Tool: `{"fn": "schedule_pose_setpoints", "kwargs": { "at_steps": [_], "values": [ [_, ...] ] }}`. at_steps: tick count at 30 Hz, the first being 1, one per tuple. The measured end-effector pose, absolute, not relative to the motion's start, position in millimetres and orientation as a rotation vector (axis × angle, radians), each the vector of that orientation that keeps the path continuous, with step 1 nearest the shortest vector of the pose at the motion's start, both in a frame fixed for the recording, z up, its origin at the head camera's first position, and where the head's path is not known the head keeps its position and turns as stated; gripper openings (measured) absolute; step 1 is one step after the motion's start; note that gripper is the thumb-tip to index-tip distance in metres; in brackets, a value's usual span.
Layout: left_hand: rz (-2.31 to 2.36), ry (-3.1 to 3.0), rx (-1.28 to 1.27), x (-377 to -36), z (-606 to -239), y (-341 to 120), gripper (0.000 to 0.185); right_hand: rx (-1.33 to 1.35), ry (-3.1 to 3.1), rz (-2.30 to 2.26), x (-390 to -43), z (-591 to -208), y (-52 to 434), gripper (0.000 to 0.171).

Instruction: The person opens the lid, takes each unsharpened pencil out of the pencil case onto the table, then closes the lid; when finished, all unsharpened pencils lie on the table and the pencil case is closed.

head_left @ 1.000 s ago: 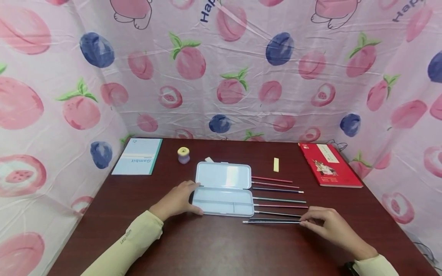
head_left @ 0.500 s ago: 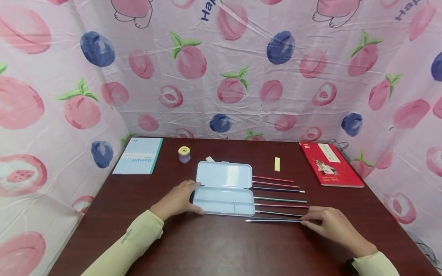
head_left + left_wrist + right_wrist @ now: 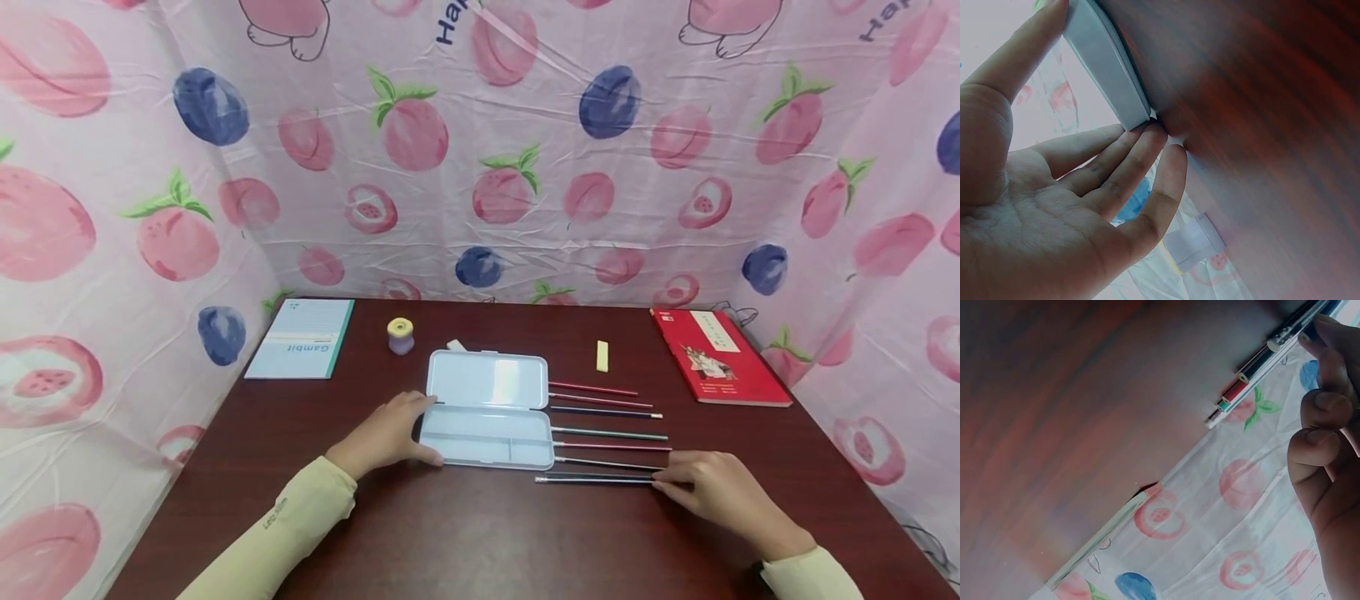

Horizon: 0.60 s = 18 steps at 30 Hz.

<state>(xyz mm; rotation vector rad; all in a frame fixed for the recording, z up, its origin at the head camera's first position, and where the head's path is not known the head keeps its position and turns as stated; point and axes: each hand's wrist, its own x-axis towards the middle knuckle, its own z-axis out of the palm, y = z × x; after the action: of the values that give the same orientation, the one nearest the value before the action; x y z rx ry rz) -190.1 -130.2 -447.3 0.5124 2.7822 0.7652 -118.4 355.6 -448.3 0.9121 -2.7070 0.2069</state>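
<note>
A white plastic pencil case (image 3: 487,423) lies with its lid hinged back on the table. My left hand (image 3: 386,429) holds its left end, thumb at the near corner and fingers at the far side; in the left wrist view the thumb and fingertips meet the case wall (image 3: 1104,69). My right hand (image 3: 716,492) pinches the right end of the nearest pencil (image 3: 592,481), which lies close alongside another dark pencil. Beyond these, several pencils (image 3: 611,447) lie in a row right of the case. The right wrist view shows the pencil ends (image 3: 1244,376) beside the fingers.
A red book (image 3: 720,358) lies at the back right, a blue-white notebook (image 3: 300,340) at the back left. A yellow-topped purple container (image 3: 401,336), a pale yellow strip (image 3: 602,356) and a small white piece (image 3: 455,345) sit behind the case. A fruit-print curtain surrounds the table.
The nearest pencil has shifted slightly right and swung up against the dark pencil beside it, with my right hand still pinching it. My left hand has stayed at the case.
</note>
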Motion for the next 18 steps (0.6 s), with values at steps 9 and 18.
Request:
{"fn": "schedule_pose_setpoints", "kwargs": {
  "at_steps": [9,18],
  "values": [
    [0.762,2.789,0.518,-190.7,-447.4,-130.9,0.098,0.96,-2.716,0.209,-116.4,-448.2,356.9,0.018],
    [0.761,2.787,0.523,-191.1,-448.4,-130.3,0.099,0.929,-2.799,0.202,-114.5,-448.9,355.8,0.013]
  ]
}}
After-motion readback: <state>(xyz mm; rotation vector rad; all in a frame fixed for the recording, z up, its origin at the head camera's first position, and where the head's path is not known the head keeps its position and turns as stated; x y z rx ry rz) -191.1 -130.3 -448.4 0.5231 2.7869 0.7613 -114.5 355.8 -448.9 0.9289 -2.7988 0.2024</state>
